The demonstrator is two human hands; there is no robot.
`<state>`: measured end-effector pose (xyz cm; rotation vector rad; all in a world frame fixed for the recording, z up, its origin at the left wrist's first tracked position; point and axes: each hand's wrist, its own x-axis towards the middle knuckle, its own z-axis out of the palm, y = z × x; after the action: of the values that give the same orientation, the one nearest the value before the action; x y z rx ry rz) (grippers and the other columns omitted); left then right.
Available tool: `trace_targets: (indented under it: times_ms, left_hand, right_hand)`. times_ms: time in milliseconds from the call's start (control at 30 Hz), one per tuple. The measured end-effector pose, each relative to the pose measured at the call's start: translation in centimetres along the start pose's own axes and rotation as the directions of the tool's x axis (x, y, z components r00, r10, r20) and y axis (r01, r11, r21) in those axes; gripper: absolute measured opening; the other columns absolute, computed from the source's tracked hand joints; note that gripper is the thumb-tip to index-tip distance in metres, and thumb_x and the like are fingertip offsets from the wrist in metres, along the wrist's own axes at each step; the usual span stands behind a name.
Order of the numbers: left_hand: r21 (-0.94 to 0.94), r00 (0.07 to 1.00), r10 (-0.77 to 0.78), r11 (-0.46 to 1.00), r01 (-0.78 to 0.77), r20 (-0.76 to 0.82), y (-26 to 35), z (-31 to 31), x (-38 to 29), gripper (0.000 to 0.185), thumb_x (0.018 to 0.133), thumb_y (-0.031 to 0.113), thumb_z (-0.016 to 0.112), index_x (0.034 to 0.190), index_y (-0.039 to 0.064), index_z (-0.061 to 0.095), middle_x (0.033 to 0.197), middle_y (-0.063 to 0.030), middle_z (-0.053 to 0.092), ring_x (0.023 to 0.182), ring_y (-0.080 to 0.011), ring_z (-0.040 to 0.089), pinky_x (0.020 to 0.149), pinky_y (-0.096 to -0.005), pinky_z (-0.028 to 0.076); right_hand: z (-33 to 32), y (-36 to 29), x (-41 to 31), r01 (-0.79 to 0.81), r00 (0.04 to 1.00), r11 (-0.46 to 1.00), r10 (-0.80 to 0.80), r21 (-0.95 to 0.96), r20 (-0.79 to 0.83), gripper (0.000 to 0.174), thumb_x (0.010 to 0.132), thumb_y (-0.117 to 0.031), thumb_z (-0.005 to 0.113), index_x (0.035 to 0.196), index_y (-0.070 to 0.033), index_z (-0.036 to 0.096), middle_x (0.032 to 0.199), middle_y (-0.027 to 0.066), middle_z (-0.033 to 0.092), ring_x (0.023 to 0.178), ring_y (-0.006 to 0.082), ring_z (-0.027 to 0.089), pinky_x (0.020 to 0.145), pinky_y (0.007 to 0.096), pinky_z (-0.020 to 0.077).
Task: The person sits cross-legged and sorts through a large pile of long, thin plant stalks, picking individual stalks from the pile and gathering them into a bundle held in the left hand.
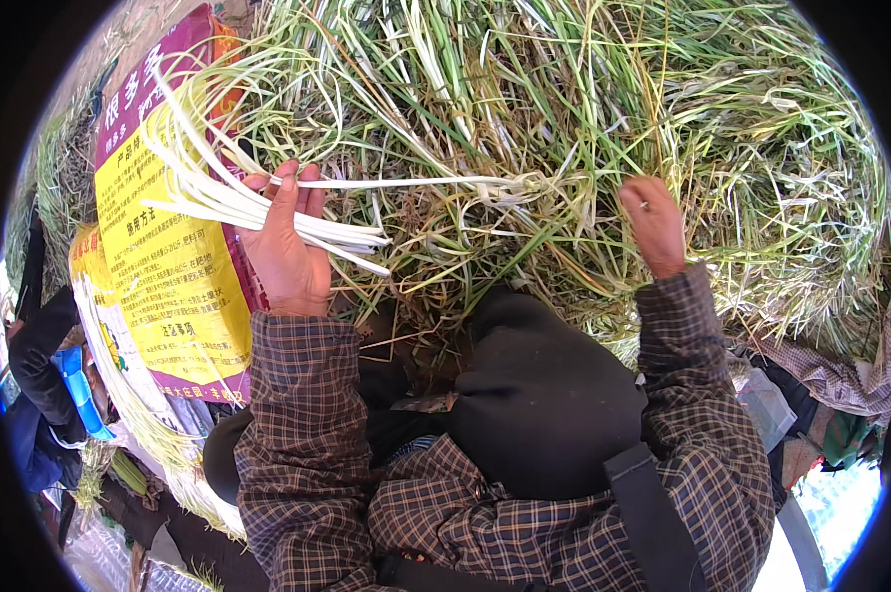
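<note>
My left hand [288, 248] holds a loose bunch of long white stalks [223, 196], apparently a blanched leafy vegetable. Their thin pale-yellow tops curl away to the left, over a printed sack. One single stalk [416, 182] sticks out to the right between the fingers, and its frayed, papery end [515, 189] hangs over the heap. To the right, my right hand [656, 222] is above the heap with its fingers curled closed. A small pale spot shows at those fingers; whether it is something held is unclear. Green and dry leaves [504, 89] form the heap before me.
The purple and yellow sack [171, 266] bears writing. More pale stalks [123, 370] lie along its left side. Another person's dark sleeve [42, 362] shows at far left. My bent knee [541, 392] sits below the heap. Cloth [845, 377] lies at right.
</note>
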<state>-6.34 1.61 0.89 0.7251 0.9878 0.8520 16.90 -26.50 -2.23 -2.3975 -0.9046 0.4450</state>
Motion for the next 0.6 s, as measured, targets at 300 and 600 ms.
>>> trace_targets:
  times_ms: [300,600]
  left_hand:
    - [-0.054,0.972,0.155,0.988,-0.148,0.177,5.9,0.8,1.3,0.018,0.081,0.000,0.051,0.095,0.007,0.043,0.113,-0.0188,0.049,0.104,-0.0317,0.049,0.091,-0.0396,0.040]
    - [-0.048,0.901,-0.211,0.968,0.247,0.378,-3.6,3.9,-5.7,0.017,0.076,-0.005,0.055,0.086,0.007,0.048,0.107,-0.0180,0.053,0.100,-0.0256,0.052,0.089,-0.0358,0.041]
  right_hand:
    - [6.8,-8.5,3.6,-0.371,0.712,0.850,0.003,0.373,0.702,0.016,0.087,-0.016,0.044,0.088,-0.003,0.053,0.071,0.0026,0.049,0.071,0.0117,0.048,0.068,0.0263,0.0409]
    - [5.4,-13.4,1.3,0.359,0.811,0.848,-0.490,0.390,0.320,0.020,0.082,-0.024,0.050,0.085,-0.005,0.051,0.070,0.0115,0.055,0.061,0.0271,0.055,0.053,0.0350,0.0427]
